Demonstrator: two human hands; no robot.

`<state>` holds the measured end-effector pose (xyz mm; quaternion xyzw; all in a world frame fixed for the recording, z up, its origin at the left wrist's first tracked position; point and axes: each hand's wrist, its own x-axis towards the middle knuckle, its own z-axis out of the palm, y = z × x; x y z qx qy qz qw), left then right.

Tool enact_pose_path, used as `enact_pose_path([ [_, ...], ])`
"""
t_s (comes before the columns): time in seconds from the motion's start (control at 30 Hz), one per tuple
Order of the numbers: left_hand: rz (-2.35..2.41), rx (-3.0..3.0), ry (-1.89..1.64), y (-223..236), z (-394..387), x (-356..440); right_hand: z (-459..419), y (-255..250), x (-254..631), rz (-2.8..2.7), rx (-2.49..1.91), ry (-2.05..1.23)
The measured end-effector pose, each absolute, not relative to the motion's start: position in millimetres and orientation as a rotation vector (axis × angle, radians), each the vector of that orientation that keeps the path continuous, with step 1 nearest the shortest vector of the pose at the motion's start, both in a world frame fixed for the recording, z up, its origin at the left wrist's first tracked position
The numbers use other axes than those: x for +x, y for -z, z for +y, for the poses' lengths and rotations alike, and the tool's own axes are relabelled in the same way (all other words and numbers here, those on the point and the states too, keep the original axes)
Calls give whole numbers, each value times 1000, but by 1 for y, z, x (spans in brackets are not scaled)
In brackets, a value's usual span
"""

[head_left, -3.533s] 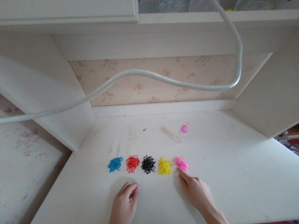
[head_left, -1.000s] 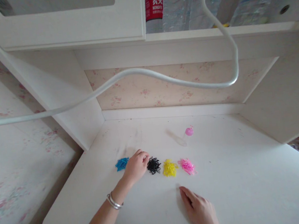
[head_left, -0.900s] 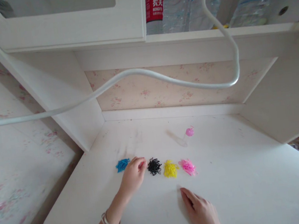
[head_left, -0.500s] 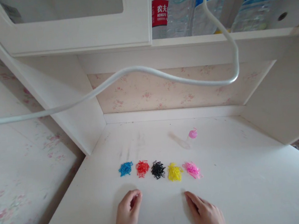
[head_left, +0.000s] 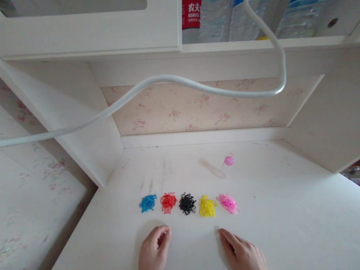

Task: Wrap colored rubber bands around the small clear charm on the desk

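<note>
Five small piles of thin rubber bands lie in a row on the white desk: blue [head_left: 148,202], red [head_left: 168,202], black [head_left: 187,204], yellow [head_left: 207,206] and pink [head_left: 228,203]. Below the blue and red piles rests my left hand [head_left: 153,250], fingers curled and thumb against the forefinger. My right hand [head_left: 244,253] lies below the yellow and pink piles, its fingers bent together and pointing inward. Nothing shows in either hand, and neither touches a pile. Behind the piles is a small pink round object [head_left: 229,160] with a clear part beside it.
A white cable [head_left: 160,79] hangs across the view above the desk [head_left: 307,224]. Overhead, a shelf [head_left: 263,44] holds several water bottles [head_left: 217,9] next to a cabinet door [head_left: 90,34]. White side panels [head_left: 77,116] border the desk at left and right.
The camera view has shifted slightly, so the piles and desk appear a little further left. Both hands stay closed in nearly the same place below the piles.
</note>
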<state>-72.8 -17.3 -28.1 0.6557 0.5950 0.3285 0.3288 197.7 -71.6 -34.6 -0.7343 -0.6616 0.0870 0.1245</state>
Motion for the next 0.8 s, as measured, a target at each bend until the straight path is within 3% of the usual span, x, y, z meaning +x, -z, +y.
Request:
enact_pose_path([
  [0.8,1621,1790,-859,27,-18,-70,-74,30,198,-1950,-2089,-204],
])
